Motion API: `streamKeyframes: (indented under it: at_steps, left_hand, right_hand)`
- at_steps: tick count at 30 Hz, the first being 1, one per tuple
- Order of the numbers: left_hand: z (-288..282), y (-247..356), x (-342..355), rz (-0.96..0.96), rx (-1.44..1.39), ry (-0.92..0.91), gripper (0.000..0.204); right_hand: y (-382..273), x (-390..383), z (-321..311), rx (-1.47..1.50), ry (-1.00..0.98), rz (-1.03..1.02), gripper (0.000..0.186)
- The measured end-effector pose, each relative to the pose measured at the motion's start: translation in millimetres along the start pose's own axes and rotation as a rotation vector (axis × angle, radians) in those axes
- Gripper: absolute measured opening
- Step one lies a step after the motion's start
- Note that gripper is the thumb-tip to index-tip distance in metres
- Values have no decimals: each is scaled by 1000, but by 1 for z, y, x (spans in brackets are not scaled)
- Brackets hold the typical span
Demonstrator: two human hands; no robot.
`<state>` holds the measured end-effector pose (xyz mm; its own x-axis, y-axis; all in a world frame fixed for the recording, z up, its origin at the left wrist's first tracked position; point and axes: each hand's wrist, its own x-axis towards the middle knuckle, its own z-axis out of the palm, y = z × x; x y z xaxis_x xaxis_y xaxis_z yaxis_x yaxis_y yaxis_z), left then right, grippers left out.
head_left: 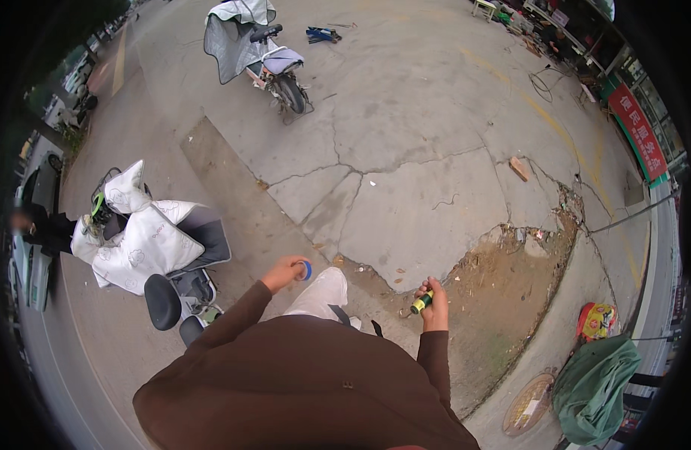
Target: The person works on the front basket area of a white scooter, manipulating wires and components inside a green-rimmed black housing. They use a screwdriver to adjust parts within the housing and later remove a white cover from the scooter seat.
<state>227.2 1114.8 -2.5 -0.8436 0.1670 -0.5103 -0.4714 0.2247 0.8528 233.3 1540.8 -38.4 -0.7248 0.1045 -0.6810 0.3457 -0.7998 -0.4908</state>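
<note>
My left hand [282, 274] is held out in front of me, fingers closed on a blue ring [306, 271] that looks like a roll of tape. On the other side, my right hand [435, 301] grips a short black cylinder with yellow-green bands [421, 303]; its exact kind cannot be made out. The two hands are well apart, both raised over the ground. Beneath the left one shows the light-coloured trouser leg [323, 294] of my stepping leg. Nearest to my left arm stands a scooter with a white padded cover [147, 244].
Ahead, another scooter [279, 71] with a grey cover stands beside a blue object [323, 35]. The concrete is cracked, with a broken dirt patch [488, 292] at right and a loose brick [519, 169]. A green tarp [594, 386] and manhole cover [528, 405] are at lower right. A person [45, 229] is far left.
</note>
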Motion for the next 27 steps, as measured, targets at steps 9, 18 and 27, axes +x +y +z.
streamKeyframes:
  at_steps: [9, 18, 27]
  left_hand:
    - [-30, 61, 214, -281, -349, 309, 39]
    - [49, 380, 529, 293, -294, 21, 41]
    - [187, 578, 770, 56, -714, -291, 36]
  right_hand:
    - [-98, 226, 74, -491, -4, 132, 11]
    - [-247, 259, -17, -1380, 761, 179, 41]
    - [-396, 533, 13, -1029, 502, 93, 38]
